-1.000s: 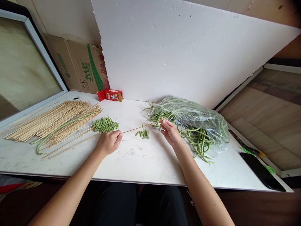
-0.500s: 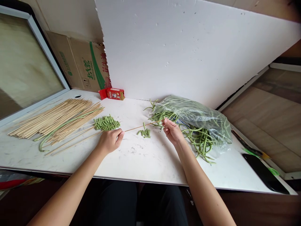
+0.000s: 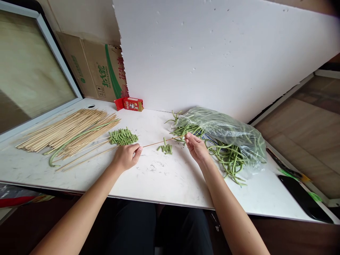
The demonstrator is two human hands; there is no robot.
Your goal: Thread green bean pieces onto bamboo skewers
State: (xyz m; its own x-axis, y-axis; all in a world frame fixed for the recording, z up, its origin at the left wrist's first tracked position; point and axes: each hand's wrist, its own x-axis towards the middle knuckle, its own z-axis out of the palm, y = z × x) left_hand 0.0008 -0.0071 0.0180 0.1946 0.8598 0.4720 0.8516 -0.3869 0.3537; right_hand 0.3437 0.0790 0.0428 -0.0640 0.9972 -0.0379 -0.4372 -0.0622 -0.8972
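Observation:
My left hand (image 3: pixel 126 157) is closed around one end of a thin bamboo skewer (image 3: pixel 156 143) that slants up to the right across the white table (image 3: pixel 159 177). My right hand (image 3: pixel 196 147) pinches at the skewer's far tip, beside the mouth of a clear plastic bag of long green beans (image 3: pixel 225 136); what its fingertips hold is too small to name. A few short cut bean pieces (image 3: pixel 166 148) lie under the skewer. A skewer threaded with bean pieces (image 3: pixel 122 136) lies just beyond my left hand.
A heap of bare bamboo skewers (image 3: pixel 69 131) with one long bean (image 3: pixel 69 143) across it covers the table's left. A small red carton (image 3: pixel 131 104) and a cardboard box (image 3: pixel 95 72) stand at the back. A dark phone (image 3: pixel 302 198) lies at the right edge.
The view has shifted slightly, so everything sits a little further right in the picture. Both hands keep their hold on the skewer with almost no movement.

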